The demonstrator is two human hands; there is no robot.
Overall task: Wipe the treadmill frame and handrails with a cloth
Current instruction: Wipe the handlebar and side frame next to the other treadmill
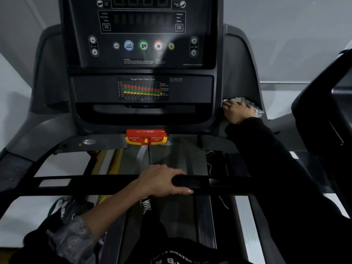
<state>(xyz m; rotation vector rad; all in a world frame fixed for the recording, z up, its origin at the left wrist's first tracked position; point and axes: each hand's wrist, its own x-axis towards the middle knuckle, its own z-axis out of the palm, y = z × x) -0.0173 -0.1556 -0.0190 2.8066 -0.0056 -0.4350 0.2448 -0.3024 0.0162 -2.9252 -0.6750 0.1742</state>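
I stand on a dark grey treadmill and look down at its console [142, 44]. My right hand [237, 111] lies flat on a crumpled white cloth [252, 105] and presses it against the grey frame panel [238, 63] just right of the console. My left hand [163, 181] grips the black front handrail [76, 182] near its middle, fingers over the top and thumb along the near side. The cloth shows only around my fingers and at the hand's right edge.
A red and yellow emergency stop bar [146, 137] sits below the console. The belt deck [181, 162] runs beneath the rail, with a silver side strip [247, 225] on the right. Another dark machine [323, 103] stands close on the right. Pale walls surround the treadmill.
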